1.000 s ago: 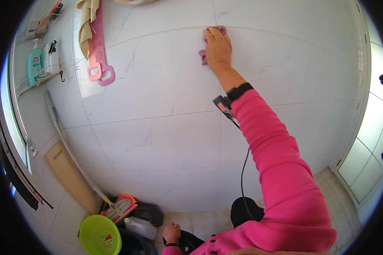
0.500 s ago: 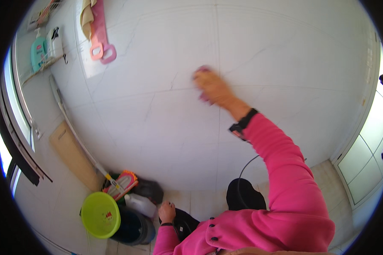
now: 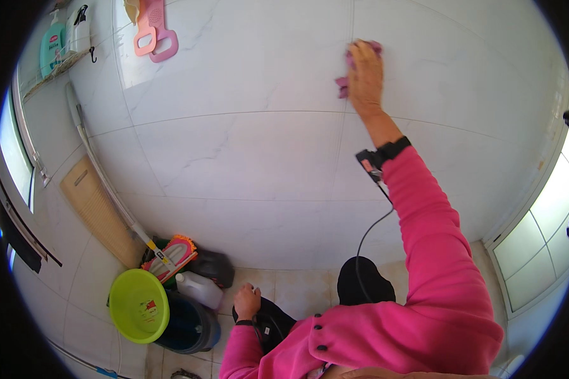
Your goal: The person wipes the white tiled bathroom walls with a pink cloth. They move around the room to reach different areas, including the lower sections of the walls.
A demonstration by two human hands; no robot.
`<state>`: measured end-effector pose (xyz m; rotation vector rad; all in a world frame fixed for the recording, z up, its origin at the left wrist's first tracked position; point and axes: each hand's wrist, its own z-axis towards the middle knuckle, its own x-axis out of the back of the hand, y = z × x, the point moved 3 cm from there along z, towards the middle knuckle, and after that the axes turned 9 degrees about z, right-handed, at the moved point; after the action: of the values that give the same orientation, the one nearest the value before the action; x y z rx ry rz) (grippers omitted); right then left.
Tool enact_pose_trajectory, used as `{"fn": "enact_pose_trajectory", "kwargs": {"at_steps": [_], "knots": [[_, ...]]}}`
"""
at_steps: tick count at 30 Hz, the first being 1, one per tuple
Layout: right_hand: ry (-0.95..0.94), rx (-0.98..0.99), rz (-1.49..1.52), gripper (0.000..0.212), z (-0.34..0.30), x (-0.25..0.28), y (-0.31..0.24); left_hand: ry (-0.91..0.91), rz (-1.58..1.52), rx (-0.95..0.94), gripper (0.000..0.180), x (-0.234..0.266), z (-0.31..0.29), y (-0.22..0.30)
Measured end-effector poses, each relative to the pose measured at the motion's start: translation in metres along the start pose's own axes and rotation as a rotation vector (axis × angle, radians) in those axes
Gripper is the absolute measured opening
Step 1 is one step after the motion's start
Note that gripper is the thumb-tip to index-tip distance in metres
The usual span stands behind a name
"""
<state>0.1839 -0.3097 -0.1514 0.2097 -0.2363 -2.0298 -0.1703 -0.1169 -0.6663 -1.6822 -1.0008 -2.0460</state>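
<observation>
Our right hand presses one crumpled pink cloth flat against the glossy white tiled wall, fingers closed over it. Our left hand hangs low, loosely curled and empty, near one round green plastic basin and one white jug.

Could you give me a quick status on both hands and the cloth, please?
Right hand pressing pink cloth flat on white wall tile. Left hand low, holding nothing. Nothing in the way.

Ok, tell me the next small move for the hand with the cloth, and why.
Probably sweep the pink cloth sideways along the white wall tile. The right hand presses it flat just right of a vertical grout line, with broad tile on either side.
</observation>
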Motion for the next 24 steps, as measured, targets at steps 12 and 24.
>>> {"fn": "enact_pose_trajectory", "kwargs": {"at_steps": [12,24], "knots": [[-0.597,0.260,0.416,0.046,-0.110,-0.092,-0.170,0.018,0.018,0.083,0.030,-0.002,0.001,-0.006],[-0.257,-0.494,0.055,0.027,-0.105,0.100,0.084,0.087,0.037,0.016,0.025,-0.005,-0.004,-0.016]]}}
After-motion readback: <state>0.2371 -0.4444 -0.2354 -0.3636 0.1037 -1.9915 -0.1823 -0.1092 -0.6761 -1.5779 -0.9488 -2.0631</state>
